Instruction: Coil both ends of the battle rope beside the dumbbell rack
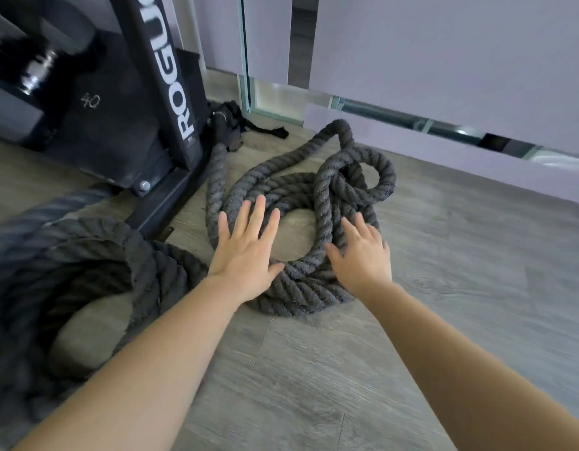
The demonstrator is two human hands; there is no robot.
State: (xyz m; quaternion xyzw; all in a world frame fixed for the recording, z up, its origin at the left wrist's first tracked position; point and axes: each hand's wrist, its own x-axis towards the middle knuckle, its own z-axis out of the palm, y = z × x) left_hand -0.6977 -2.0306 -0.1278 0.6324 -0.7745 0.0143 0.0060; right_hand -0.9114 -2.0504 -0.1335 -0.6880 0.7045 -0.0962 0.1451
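Grey wood-plank flooring [411, 320] runs out beneath my two bare forearms, with a pale lilac wall panel [444, 60] beyond my fingertips. My left hand [245, 255] lies flat, fingers straight and slightly spread, palm down on the near-left curve of the thick dark grey twisted battle rope coil [301, 284]. My right hand [363, 255] is flat too, fingers straight and angled up to the left, pressing on the coil's right side. The hands are apart, with the coil's hollow centre between them; neither curls round the rope. Beyond my left hand, the rope rises to the foot of the black steel dumbbell rack with white lettering [171, 92]. To the left of my left forearm sits a second, blurred coil of the same dark rope [86, 271], touching the first.
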